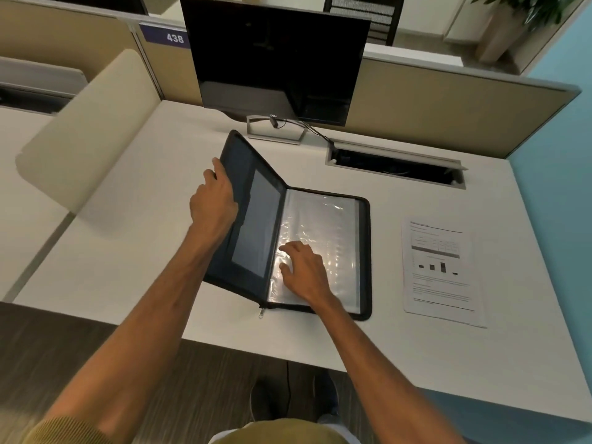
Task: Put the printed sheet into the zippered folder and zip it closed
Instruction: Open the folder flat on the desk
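A dark zippered folder (363,257) lies unzipped and half open on the white desk. Its left cover (253,200) is lifted at an angle. My left hand (213,203) grips that cover's outer edge. Inside on the right are shiny clear plastic sleeves (323,219). My right hand (304,270) rests on them with fingers spread. The zip pull (262,312) hangs at the folder's near edge. The printed sheet (442,270), with a table and a bar chart, lies flat on the desk to the right of the folder, apart from both hands.
A dark monitor (275,59) on a stand is behind the folder. A cable slot (394,165) opens in the desk at the back right. Beige partitions (448,100) bound the desk. A rounded beige panel (89,139) sits at the left.
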Motion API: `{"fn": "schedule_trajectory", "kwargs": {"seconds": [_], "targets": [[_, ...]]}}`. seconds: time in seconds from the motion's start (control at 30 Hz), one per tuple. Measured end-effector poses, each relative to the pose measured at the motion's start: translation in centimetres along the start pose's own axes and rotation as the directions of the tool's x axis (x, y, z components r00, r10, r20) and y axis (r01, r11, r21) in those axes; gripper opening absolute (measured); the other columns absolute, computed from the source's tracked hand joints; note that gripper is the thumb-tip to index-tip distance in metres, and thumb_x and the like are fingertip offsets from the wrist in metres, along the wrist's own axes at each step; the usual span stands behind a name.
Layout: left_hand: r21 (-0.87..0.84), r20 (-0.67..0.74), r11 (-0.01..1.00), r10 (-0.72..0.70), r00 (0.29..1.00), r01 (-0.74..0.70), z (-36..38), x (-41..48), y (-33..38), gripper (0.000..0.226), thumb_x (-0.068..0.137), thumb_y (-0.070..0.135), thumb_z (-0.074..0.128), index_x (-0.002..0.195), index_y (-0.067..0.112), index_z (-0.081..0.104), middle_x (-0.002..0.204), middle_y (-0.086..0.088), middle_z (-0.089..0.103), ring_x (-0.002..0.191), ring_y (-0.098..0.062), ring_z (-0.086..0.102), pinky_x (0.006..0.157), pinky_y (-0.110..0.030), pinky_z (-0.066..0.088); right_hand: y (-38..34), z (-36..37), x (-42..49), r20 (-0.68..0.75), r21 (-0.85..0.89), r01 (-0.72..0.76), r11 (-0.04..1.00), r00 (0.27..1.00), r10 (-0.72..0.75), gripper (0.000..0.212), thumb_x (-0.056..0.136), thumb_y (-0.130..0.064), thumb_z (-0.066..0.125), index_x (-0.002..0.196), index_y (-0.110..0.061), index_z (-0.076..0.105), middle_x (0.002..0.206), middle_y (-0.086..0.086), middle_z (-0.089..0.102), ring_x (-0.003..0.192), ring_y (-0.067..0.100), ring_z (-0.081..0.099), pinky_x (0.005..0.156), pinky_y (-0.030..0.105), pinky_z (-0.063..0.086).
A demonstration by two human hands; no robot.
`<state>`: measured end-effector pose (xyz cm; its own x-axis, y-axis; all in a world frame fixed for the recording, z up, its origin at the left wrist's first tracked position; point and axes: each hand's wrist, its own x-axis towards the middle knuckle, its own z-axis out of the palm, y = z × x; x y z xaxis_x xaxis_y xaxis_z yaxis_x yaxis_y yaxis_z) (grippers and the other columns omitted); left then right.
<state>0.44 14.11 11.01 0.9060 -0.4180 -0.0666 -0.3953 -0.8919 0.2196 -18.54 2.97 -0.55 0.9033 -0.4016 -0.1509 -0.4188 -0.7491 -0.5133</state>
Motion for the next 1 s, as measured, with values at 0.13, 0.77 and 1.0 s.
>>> {"fn": "schedule_trajectory", "kwargs": {"seconds": [0.13, 0.77, 1.0], "targets": [[0.062, -0.001, 0.998, 0.006, 1.0, -0.006, 2.2, 0.7, -2.4, 0.101, 0.095, 0.007, 0.076, 0.17, 0.004, 0.007, 0.177, -0.021, 0.009, 0.151, -0.048, 0.037, 0.115, -0.058, 0.048, 1.8, 1.0, -1.2, 0.031, -0.137, -0.038, 0.99, 0.999, 0.042, 0.055, 0.112, -0.041, 0.043, 0.164, -0.025, 0.034, 0.176, 0.0, 0.024, 0.164, 0.021, 0.022, 0.135, 0.047, 0.016], [-0.01, 0.333, 0.999, 0.048, 0.942, -0.047, 12.4, -2.9, -7.6, 0.073, 0.117, 0.042, 0.023, 0.171, 0.005, -0.011, 0.179, -0.015, -0.017, 0.168, -0.034, -0.012, 0.137, -0.057, 0.002, 2.8, 2.3, -2.2, 0.113, -0.342, -0.108, 0.934, 0.981, 0.155, 0.065, 0.113, -0.048, 0.029, 0.17, -0.025, 0.006, 0.179, 0.002, -0.001, 0.167, 0.024, 0.005, 0.135, 0.052, 0.018], [-0.021, 0.275, 0.994, 0.105, 0.956, -0.103, 12.2, -3.4, -6.1, 0.074, 0.117, 0.043, 0.024, 0.171, 0.006, -0.009, 0.179, -0.015, -0.017, 0.168, -0.033, -0.012, 0.137, -0.057, 0.003, 2.9, 1.6, -3.4, 0.101, -0.233, -0.111, 0.966, 0.985, 0.138, 0.061, 0.116, -0.042, 0.027, 0.171, -0.024, 0.007, 0.179, 0.001, 0.0, 0.167, 0.021, 0.003, 0.137, 0.05, 0.009]]}}
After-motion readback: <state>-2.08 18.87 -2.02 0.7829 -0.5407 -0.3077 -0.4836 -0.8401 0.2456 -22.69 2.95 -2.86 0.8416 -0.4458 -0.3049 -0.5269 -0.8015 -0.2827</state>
